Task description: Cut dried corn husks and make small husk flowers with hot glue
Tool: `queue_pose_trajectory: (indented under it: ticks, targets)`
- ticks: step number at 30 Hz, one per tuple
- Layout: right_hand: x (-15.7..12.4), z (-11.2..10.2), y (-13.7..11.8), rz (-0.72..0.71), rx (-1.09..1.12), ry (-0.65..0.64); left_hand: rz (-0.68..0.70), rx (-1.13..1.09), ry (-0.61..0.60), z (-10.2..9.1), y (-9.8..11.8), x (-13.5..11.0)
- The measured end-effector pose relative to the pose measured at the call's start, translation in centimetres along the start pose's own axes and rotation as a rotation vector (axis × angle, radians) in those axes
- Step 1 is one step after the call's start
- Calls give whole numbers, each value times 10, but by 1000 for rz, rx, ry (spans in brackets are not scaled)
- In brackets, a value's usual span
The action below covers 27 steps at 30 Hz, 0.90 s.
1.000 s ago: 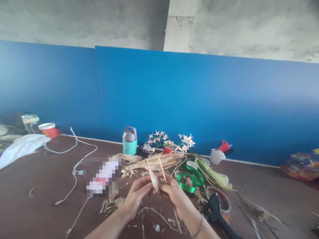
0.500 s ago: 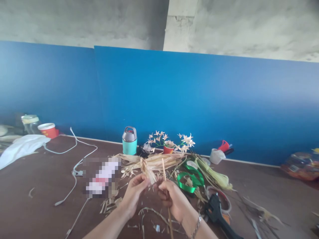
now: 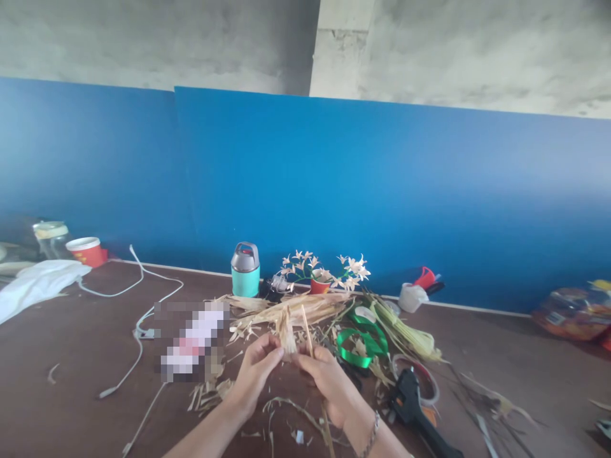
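Pale husk (image 3: 286, 332), more upright than before, pinched in left hand (image 3: 258, 369), thin stick (image 3: 307, 328) held in right hand (image 3: 330, 376)

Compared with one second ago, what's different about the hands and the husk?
The husk piece was narrow and pointed; now it looks wider and fans upward. The lower end of the thin stick swung a little left. Nothing was visibly let go: the left hand is still at the husk, the right hand still holds the stick. The green ribbon and glue gun stayed put.
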State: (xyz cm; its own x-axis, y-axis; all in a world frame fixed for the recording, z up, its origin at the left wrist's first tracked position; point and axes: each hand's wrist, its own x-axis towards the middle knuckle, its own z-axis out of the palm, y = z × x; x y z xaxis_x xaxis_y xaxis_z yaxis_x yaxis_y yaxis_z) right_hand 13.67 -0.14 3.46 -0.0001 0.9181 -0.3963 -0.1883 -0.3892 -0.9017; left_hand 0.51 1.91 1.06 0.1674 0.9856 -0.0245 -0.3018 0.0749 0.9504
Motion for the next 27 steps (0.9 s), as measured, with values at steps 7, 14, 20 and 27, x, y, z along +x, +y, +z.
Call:
queue_pose_trajectory:
  ticks: [7,14,20,27]
  targets:
    - [7,-16,-6,-98,-13,113,51,27,70,-5,-3,6]
    - [11,-20,-6,-173,-275,105,115,48,136,-7,-6,7]
    - [16,-19,31,-483,-1051,45,244,39,310,-11,-3,9]
    - [4,-27,14,-409,-1578,117,245,44,344,-11,-1,9]
